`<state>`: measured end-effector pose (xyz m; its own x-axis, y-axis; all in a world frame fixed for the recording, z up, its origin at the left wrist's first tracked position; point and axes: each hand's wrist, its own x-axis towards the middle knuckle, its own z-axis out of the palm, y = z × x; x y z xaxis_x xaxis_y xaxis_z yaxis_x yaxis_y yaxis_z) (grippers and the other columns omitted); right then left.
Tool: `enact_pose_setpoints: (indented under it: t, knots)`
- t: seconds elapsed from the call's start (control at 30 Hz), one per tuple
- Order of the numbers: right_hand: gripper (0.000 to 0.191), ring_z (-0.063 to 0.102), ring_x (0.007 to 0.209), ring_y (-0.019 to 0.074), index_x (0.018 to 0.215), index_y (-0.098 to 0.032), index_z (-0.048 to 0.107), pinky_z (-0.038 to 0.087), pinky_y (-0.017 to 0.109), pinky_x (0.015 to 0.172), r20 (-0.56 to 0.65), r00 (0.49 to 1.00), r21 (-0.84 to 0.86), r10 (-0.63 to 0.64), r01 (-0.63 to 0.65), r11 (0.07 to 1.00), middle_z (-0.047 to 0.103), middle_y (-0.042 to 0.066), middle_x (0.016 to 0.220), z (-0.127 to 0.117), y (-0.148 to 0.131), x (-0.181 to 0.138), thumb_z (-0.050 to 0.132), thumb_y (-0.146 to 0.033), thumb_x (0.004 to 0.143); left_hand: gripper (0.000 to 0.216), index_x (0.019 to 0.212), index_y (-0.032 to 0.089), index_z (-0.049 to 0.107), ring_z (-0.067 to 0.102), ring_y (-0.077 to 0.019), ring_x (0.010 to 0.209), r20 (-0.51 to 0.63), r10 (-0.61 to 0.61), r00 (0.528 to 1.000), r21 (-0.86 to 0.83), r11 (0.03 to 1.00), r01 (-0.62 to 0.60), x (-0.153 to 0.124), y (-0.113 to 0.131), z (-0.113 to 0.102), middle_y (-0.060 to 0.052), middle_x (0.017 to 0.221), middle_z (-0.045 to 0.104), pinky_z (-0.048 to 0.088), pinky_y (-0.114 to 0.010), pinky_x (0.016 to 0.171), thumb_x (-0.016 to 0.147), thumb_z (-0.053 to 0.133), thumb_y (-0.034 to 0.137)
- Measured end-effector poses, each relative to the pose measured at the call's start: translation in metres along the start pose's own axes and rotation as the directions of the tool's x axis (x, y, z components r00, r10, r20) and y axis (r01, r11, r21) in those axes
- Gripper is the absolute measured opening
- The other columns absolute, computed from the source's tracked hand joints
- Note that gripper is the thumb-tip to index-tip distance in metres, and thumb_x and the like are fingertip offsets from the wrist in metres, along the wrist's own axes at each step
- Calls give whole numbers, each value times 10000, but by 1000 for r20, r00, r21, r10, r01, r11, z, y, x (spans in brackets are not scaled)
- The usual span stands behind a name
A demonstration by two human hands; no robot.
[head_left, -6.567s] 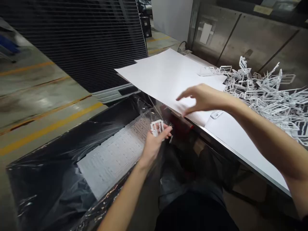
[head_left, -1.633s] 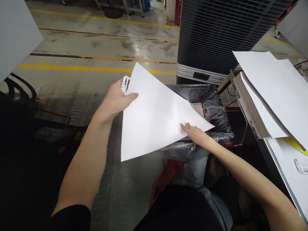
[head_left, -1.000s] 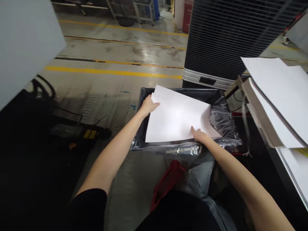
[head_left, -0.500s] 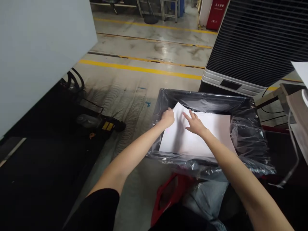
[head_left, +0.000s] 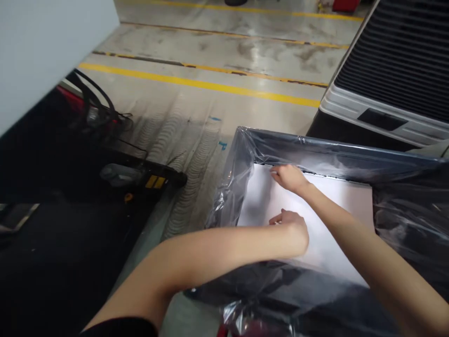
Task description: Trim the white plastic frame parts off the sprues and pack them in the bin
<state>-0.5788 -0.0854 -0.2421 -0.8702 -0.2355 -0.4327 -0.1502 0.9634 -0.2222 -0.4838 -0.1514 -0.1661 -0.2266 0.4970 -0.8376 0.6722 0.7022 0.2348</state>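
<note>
White sheets lie flat in a dark bin lined with clear plastic film. My right hand rests at the sheet's far edge, near its left corner, with bent fingers touching the paper and not wrapped round it. Closer to me, my left hand is over the middle of the sheet, wrist bent, thumb and fingers a little apart. Its fingertips are partly hidden and blurred. Whether more sheets lie underneath, I cannot tell.
A large cooler-like machine with a black slatted grille stands beyond the bin at right. At left is a pale panel above dark equipment with yellow labels. Yellow lines cross the worn floor.
My left hand has let go of the sheet's raised left corner and moved right and nearer me. The sheet now lies flat. My right hand has shifted toward the far edge; the view has moved closer.
</note>
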Motion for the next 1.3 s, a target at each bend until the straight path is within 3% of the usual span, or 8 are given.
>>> enact_pose_setpoints:
  t: [0.1, 0.23, 0.4, 0.5, 0.6, 0.87, 1.07, 1.3]
  knots:
    - [360, 702, 1169, 276, 1385, -182, 658, 572, 469, 1025, -25, 1000, 32, 10, -9, 999, 723, 135, 1253, 2, -22, 47, 569, -388, 1104, 694, 1281, 35, 761, 713, -558, 1084, 29, 45, 999, 61, 997, -46, 2, 6, 18, -378, 1562, 448, 670, -546, 655, 593, 840, 89]
    - [332, 703, 1146, 301, 1339, -167, 689, 562, 404, 998, -52, 999, 67, 13, -10, 998, 736, 174, 1183, 18, -41, 68, 626, -297, 1041, 805, 1229, 74, 804, 733, -577, 938, -78, 83, 994, 95, 993, -75, 1, 13, 38, -401, 1504, 495, 643, -581, 568, 425, 852, 72]
    - [336, 547, 1337, 324, 1347, -143, 682, 511, 422, 1092, -151, 985, 98, -78, 93, 991, 593, 192, 1428, 32, -41, 45, 539, -227, 1054, 695, 1262, 81, 794, 739, -552, 809, -101, 85, 991, 66, 995, -79, -5, 12, 31, -403, 1434, 557, 591, -576, 450, 579, 804, 208]
    - [301, 611, 1251, 283, 1237, -147, 740, 498, 358, 1088, -148, 985, 133, -89, 109, 985, 660, 160, 1336, 34, -37, 41, 506, -234, 1069, 660, 1302, 64, 767, 748, -533, 876, -32, 148, 988, 123, 982, -143, -9, 10, 22, -395, 1475, 523, 613, -539, 480, 679, 785, 282]
    - [332, 720, 1077, 275, 1213, -152, 757, 548, 334, 941, -104, 994, 166, 24, -7, 986, 744, 160, 1173, 29, -36, 53, 460, -205, 1073, 662, 1333, 105, 754, 756, -491, 957, 30, 150, 988, 172, 973, -153, -14, 10, 19, -349, 1549, 486, 656, -516, 591, 703, 817, 298]
    - [364, 732, 1181, 299, 1214, -156, 796, 550, 361, 966, 41, 972, 164, 232, -236, 958, 759, 222, 1214, 17, -54, 81, 485, -109, 1030, 863, 1470, 93, 632, 587, -482, 1357, 143, 240, 960, 268, 925, -271, -24, 4, 14, -273, 1617, 460, 683, -491, 822, 699, 917, 358]
    - [310, 727, 1200, 303, 1263, -194, 785, 559, 364, 968, 91, 965, 184, 245, -258, 948, 755, 200, 1252, 17, -51, 81, 579, -190, 1031, 832, 1452, 126, 657, 636, -470, 1278, 172, 258, 951, 267, 917, -297, -28, 1, 7, -254, 1611, 479, 680, -491, 806, 706, 923, 381]
    - [334, 739, 1157, 317, 1331, -250, 743, 560, 396, 964, -62, 967, 247, 249, -227, 942, 770, 161, 1219, 31, -45, 67, 607, -236, 1027, 1011, 1516, 117, 587, 660, -461, 1240, 164, 263, 951, 221, 930, -295, -31, 1, 8, -291, 1621, 440, 678, -467, 771, 615, 978, 353]
